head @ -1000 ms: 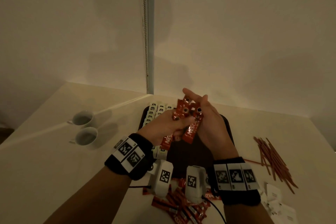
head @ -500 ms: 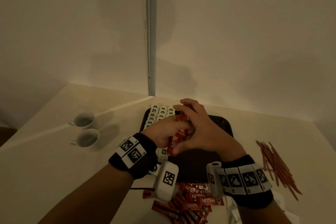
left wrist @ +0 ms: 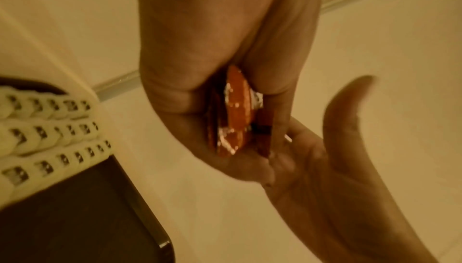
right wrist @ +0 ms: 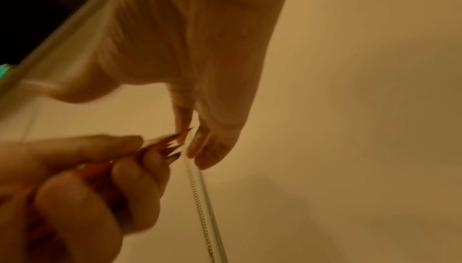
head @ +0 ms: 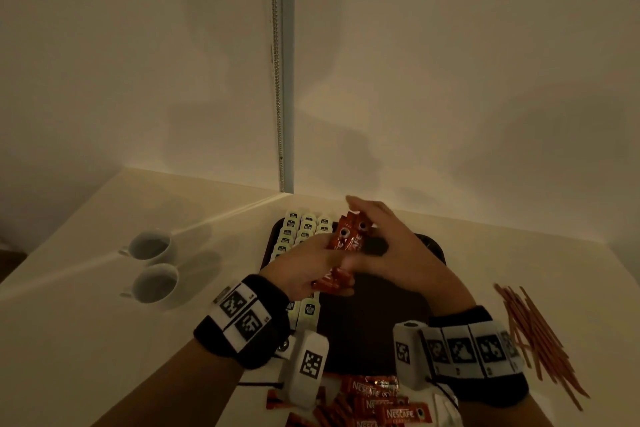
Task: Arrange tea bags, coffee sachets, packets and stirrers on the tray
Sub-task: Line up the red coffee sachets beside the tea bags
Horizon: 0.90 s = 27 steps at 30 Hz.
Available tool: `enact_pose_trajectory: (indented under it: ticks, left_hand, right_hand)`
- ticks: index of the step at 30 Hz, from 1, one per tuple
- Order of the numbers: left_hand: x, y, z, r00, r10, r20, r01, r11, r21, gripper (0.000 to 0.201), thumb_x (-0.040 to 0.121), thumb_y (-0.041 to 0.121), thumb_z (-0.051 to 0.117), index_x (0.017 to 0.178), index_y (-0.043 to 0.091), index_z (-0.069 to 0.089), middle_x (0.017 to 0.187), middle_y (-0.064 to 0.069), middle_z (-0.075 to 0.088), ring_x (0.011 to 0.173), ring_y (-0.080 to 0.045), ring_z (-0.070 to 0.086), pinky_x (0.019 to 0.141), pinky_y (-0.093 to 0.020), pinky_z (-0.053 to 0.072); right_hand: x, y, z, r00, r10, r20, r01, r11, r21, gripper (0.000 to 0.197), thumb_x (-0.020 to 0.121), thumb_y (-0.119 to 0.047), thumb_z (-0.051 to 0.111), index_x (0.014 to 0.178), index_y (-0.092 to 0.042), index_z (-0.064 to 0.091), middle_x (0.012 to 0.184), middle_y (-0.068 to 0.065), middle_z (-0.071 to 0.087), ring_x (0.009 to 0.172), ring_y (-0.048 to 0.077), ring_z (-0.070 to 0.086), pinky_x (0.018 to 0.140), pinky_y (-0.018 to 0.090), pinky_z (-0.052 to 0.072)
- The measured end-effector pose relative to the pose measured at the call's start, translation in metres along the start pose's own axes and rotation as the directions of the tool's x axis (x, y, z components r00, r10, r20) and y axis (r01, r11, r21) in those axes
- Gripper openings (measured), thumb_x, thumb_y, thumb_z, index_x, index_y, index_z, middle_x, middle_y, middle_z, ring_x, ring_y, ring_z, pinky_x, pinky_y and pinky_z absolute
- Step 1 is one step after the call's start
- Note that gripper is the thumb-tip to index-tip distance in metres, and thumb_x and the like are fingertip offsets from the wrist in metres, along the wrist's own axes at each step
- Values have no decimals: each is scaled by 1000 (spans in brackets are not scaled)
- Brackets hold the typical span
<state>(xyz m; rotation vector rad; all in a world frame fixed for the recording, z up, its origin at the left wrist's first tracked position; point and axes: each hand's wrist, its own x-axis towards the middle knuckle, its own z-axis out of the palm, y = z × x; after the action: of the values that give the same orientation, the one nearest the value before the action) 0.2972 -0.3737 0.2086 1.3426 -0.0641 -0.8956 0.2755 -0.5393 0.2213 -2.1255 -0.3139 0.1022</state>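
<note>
My left hand (head: pixel 329 255) grips a bundle of red coffee sachets (head: pixel 346 241) above the dark tray (head: pixel 374 329). My right hand (head: pixel 379 230) lies with straight fingers against the bundle's right side. In the left wrist view the left hand's fingers (left wrist: pixel 175 93) curl round the sachets (left wrist: pixel 236 117), and the right hand (left wrist: pixel 335 148) is spread beside them. The right wrist view shows the sachet ends (right wrist: pixel 167 144) touching the right hand's fingertips (right wrist: pixel 210 148). Rows of white tea bags (head: pixel 304 230) fill the tray's left side. Brown stirrers (head: pixel 533 333) lie on the table to the right.
Two white cups (head: pixel 152 246) (head: pixel 156 284) stand on the table at the left. Loose red sachets (head: pixel 384 399) and white packets (head: pixel 446 406) lie near the front edge. The table sits in a wall corner, with a metal strip (head: pixel 280 80) running up the corner.
The hands, closed together low over the tray half a second ago, have lifted slightly. The right hand has opened off the bundle, so the sachet tops show again.
</note>
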Motion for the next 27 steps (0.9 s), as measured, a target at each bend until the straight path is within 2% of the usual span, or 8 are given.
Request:
enact_pose_trajectory:
  ticks: [3,6,9,12,15,18,23,27]
  left_hand:
    - [4,-2,-2,993,33,-111,-17,990,138,35,81,18,72,112,16,57,92,-1,64,75,-13,65,60,-24,53]
    - [10,-6,-6,968,131,-214,-81,970,228,32,75,22,78,102,20,62,84,2,68,72,-9,65,59,-22,50]
    - [11,-10,-10,932,231,-280,-155,951,269,26,74,19,78,95,19,64,74,4,69,59,0,62,52,-15,47]
    - [12,-10,-16,874,332,-355,-246,932,266,15,78,15,74,91,14,68,69,1,70,52,1,58,49,-14,44]
    - [16,-7,-21,797,433,-420,-302,889,343,8,81,17,72,87,12,70,66,-2,70,51,-2,57,50,-14,44]
    - [20,-4,-22,747,493,-445,-316,853,415,9,80,17,73,87,11,70,67,2,68,51,3,58,49,-8,42]
    - [26,-8,-27,770,468,-435,-276,858,434,11,75,18,77,83,14,70,62,2,69,51,3,58,48,-8,41]
    - [31,-13,-30,789,430,-438,-248,876,414,13,75,18,77,85,14,71,69,0,72,60,-3,65,54,-10,47]
  right_hand:
    - [4,11,0,960,-5,-278,12,1000,26,31,86,-28,63,117,-26,60,104,-16,61,90,-9,58,73,9,46]
    - [4,22,4,922,90,-376,-26,985,170,12,89,-11,59,97,-16,67,83,-5,67,69,-1,61,62,13,49]
    - [0,34,9,888,248,-387,-64,900,431,10,90,-9,56,94,-9,65,86,4,67,71,6,64,64,15,52]
    - [-5,46,16,876,356,-326,-54,743,667,12,89,-4,53,99,-8,59,89,10,66,75,12,66,66,19,54]
    - [-7,56,24,901,369,-227,-67,636,769,27,89,-4,52,113,-13,58,88,6,68,81,15,67,71,22,55]
    - [-4,58,34,909,376,-179,-111,633,767,20,87,-7,55,103,-14,64,90,5,67,79,12,65,68,19,53]
    - [1,62,43,898,379,-224,-41,579,815,23,77,-14,60,99,-11,64,81,2,66,72,9,63,69,19,54]
    - [2,69,45,889,406,-211,-81,594,801,16,85,-8,56,96,-13,65,82,1,67,73,8,63,69,19,53]
